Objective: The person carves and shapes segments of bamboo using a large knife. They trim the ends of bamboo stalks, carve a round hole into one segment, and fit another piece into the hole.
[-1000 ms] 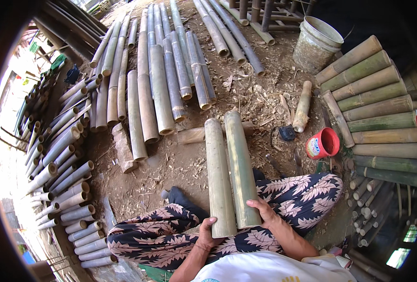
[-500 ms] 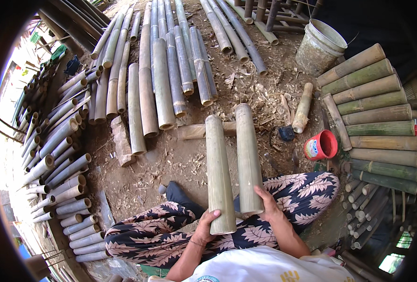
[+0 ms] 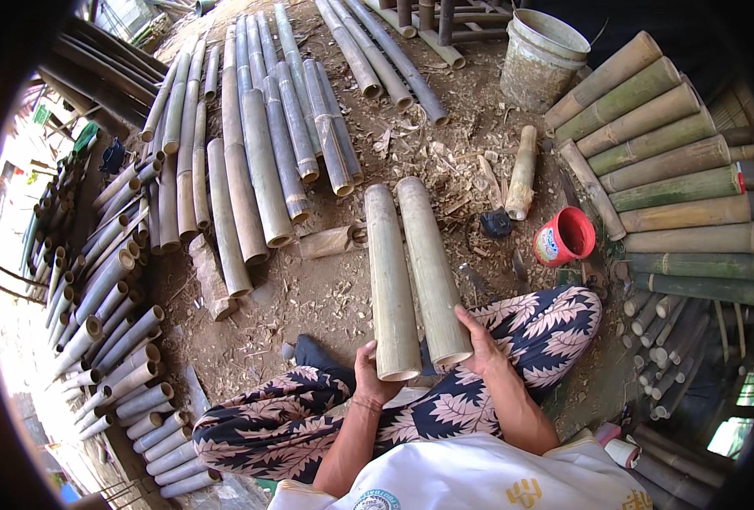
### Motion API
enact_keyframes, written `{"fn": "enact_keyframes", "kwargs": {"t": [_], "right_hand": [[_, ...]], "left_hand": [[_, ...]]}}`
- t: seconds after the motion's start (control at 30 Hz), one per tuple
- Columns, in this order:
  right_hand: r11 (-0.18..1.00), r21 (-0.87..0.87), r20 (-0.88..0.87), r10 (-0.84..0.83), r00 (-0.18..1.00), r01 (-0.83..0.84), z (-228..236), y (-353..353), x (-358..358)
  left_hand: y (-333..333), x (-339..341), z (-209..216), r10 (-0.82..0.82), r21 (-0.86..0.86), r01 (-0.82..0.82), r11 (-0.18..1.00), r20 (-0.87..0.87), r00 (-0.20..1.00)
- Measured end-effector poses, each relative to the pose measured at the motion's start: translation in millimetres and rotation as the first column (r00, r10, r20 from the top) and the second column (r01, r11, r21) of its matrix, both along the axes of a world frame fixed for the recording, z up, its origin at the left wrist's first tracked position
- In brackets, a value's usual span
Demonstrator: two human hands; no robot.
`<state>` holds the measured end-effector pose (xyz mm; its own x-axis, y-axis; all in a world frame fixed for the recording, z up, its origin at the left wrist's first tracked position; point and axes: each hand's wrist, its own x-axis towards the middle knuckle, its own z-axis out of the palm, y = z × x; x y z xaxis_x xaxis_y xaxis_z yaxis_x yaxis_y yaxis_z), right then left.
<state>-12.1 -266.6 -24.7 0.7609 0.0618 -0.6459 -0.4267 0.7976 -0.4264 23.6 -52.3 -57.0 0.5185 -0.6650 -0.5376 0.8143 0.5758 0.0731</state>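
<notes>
Two pale green-grey bamboo tubes stretch side by side away from me, above my crossed legs. My left hand (image 3: 374,375) grips the left bamboo tube (image 3: 391,289) at its near end, thumb along its outer side. Around the near end of the right bamboo tube (image 3: 432,276) is my right hand (image 3: 481,342), with its fingers partly hidden underneath. The two tubes nearly touch at their far ends and stand slightly apart close to my hands. Both near ends are cut and face me.
Several long bamboo poles (image 3: 262,166) lie ahead on dirt strewn with shavings. Bamboo pieces (image 3: 109,331) are piled at left, others (image 3: 666,161) lined up at right. A red tub (image 3: 574,234), a dirty white bucket (image 3: 540,64), a short bamboo piece (image 3: 523,174) and a wooden block (image 3: 211,276) stand about.
Both tubes have been raised a little and drawn closer together, the right one tilting so its far end leans left. The view has also shifted slightly.
</notes>
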Motion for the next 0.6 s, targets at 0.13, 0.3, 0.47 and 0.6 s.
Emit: {"fn": "enact_keyframes", "kwargs": {"t": [0.13, 0.3, 0.47, 0.6], "right_hand": [[0.994, -0.001, 0.080, 0.111, 0.991, -0.112, -17.2, -1.3, 0.0], [0.973, -0.045, 0.017, 0.228, 0.974, -0.227, -25.6, -14.3, 0.7], [0.954, -0.234, 0.077, 0.212, 0.974, -0.189, -19.3, -3.6, 21.4], [0.956, -0.187, 0.157, 0.258, 0.953, -0.228, -8.0, -14.7, 41.5]], "left_hand": [[6.3, 7.9, -17.0, -0.141, 0.202, 0.118, 0.972, 0.104, 0.984], [6.4, 15.4, -15.2, -0.050, 0.015, 0.049, 0.999, 0.040, 0.998], [0.9, 22.4, -9.9, -0.173, 0.281, 0.119, 0.952, 0.176, 0.969], [-9.6, 46.1, 32.9, -0.174, 0.278, 0.115, 0.954, 0.198, 0.965]]}}
